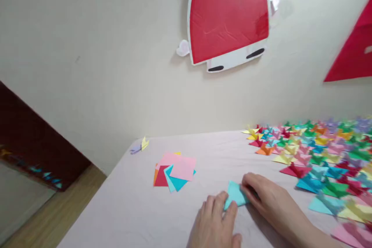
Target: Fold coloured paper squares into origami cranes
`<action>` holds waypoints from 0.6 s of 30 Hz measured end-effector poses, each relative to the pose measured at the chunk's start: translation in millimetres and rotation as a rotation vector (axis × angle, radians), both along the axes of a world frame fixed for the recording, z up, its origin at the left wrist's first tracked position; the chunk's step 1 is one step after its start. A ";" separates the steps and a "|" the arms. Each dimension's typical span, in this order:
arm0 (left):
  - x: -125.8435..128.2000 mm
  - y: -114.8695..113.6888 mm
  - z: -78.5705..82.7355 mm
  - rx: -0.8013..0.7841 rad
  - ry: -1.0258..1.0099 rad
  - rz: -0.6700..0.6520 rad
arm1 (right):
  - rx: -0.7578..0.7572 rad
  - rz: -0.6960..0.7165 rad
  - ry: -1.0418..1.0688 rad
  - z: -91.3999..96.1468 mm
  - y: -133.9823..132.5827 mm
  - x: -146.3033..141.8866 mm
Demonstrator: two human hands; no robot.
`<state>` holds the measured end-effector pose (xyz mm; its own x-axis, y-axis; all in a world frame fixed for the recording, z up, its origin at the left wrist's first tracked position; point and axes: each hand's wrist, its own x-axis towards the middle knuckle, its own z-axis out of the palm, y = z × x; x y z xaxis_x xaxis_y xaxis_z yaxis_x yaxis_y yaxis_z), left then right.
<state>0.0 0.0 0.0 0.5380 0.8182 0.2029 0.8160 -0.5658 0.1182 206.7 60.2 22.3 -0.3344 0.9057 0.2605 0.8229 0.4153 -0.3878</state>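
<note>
A folded light-blue paper (235, 195) lies on the pale tablecloth (130, 209) near the front edge. My left hand (216, 221) rests flat beside it, its fingertips pressing the paper's lower left corner. From the other side, my right hand (266, 197) has its fingers curled down on the paper's right edge. A small stack of square sheets (175, 170) in pink, red, orange and blue sits to the left, beyond my hands.
Several folded paper figures (322, 155) in many colours cover the table's right side. Two small folded pieces, yellow and lilac (141, 146), sit at the far left corner. A red cartoon decal (228, 19) hangs on the wall. Wooden floor (55, 213) lies to the left.
</note>
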 end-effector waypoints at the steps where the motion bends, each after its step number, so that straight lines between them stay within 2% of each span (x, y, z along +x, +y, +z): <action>1: -0.2 0.8 0.1 0.021 0.002 -0.005 | -0.002 -0.001 0.001 -0.3 0.1 0.0; 7: 1.7 3.0 -6.0 0.146 0.025 -0.038 | -0.034 -0.021 0.007 5.0 0.0 -1.8; 10: 5.6 3.1 -9.9 0.186 0.034 -0.015 | -0.063 -0.047 -0.007 9.8 0.6 -3.5; 18: 4.7 5.3 -10.4 0.257 0.076 -0.044 | -0.126 -0.102 -0.037 10.4 2.9 -5.9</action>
